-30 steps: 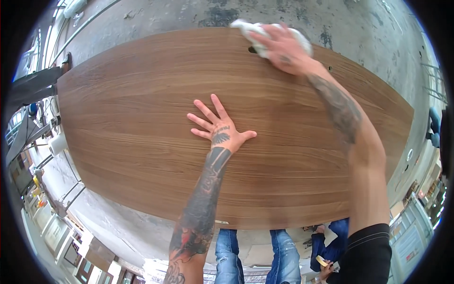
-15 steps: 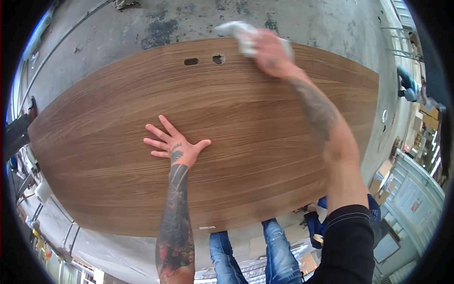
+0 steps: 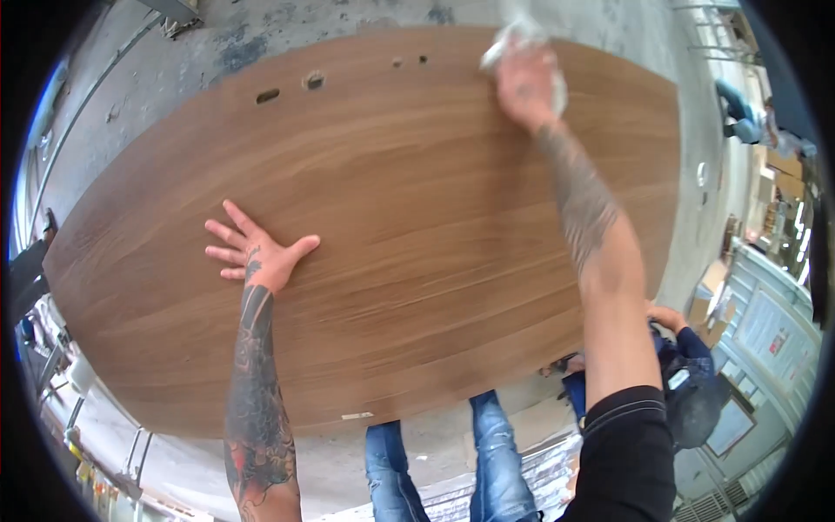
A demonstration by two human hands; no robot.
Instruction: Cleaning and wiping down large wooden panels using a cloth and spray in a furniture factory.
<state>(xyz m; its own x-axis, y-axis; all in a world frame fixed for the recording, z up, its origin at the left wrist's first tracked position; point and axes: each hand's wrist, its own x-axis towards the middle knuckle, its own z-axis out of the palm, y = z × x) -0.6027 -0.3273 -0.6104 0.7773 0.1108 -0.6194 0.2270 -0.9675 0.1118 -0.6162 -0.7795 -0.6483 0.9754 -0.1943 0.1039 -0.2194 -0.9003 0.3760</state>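
Observation:
A large brown wood-grain door panel (image 3: 391, 217) lies flat before me. My left hand (image 3: 263, 255) rests on its left half, palm down with the fingers spread wide, holding nothing. At the far edge, right of the middle, my right hand (image 3: 527, 87) presses on a crumpled white cloth (image 3: 513, 39). Motion blurs the cloth, and part of it is hidden under the hand. Along that same edge, left of the cloth, are an oval cutout (image 3: 268, 97), a rougher hole (image 3: 314, 80) and two small round holes. A small pale label (image 3: 357, 416) sits at the near edge.
Grey stained concrete floor (image 3: 209, 52) lies beyond the panel. At the lower right, close to the panel's edge, is another person in a dark sleeve (image 3: 693, 344). Cardboard boxes and a pale ribbed metal wall (image 3: 774, 322) stand farther right. Dark metal framework (image 3: 30, 274) is at the left.
My right hand and the cloth have slid rightward along the far edge, uncovering the two small holes. My left hand stays at about the same spot on the panel. The whole view has shifted.

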